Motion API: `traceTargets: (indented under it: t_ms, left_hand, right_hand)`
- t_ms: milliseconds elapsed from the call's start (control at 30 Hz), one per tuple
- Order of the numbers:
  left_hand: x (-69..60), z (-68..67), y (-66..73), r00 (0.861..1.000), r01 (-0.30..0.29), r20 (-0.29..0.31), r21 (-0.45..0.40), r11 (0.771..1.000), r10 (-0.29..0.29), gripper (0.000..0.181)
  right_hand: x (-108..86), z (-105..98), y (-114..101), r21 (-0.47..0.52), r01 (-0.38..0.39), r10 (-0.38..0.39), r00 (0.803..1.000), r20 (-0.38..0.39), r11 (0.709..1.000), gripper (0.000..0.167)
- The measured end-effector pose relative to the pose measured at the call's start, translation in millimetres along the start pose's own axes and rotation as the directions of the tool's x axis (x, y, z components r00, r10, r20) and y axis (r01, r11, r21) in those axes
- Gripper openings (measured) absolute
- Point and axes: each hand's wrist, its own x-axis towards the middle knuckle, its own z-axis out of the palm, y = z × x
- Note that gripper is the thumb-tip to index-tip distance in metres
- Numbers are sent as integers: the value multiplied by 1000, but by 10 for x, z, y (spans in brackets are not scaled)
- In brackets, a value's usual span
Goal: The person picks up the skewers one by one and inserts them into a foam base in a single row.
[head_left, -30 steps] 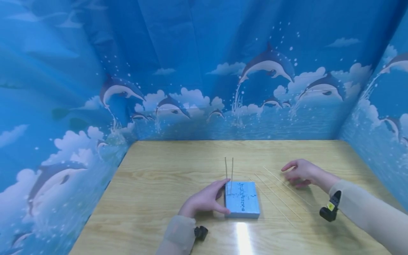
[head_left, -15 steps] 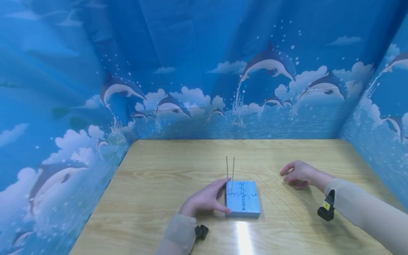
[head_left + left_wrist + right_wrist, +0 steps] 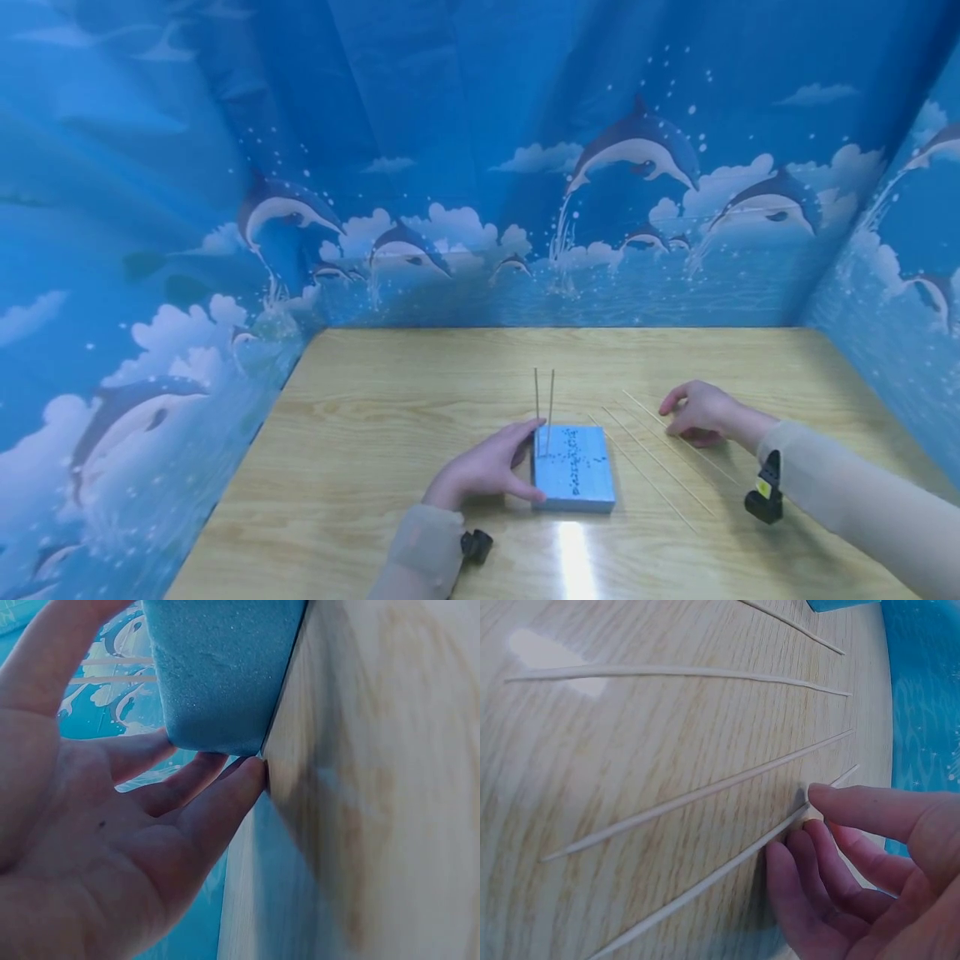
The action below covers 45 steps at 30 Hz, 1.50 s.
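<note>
Flat blue speckled block (image 3: 588, 483), two thin sticks (image 3: 551, 408) standing in it, four pale sticks (image 3: 667, 671) lying alongside

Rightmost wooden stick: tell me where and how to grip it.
Pinch the rightmost wooden stick near mid-length, coming from its right with the right hand, I'd say: it is thin and lies flat, with the other loose sticks to its left.

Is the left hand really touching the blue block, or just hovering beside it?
Touching. The left wrist view shows fingertips of the left hand against the blue block, with no gap.
</note>
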Motion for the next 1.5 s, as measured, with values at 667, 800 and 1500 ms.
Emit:
traceTargets:
  t_ms: [667,800,1500]
  left_hand:
    - [-3,0,9,1000,-11,-10,61,998,11,115]
    - [-6,3,15,1000,1,-11,65,998,0,115]
    - [-8,7,9,1000,-5,-5,22,1000,5,115]
  right_hand:
    - [-25,94,-30,-125,55,-60,997,-37,991,29]
    - [-25,80,-25,-119,50,-54,998,-25,992,28]
    - [-160,-274,-105,217,170,-187,980,63,961,56]
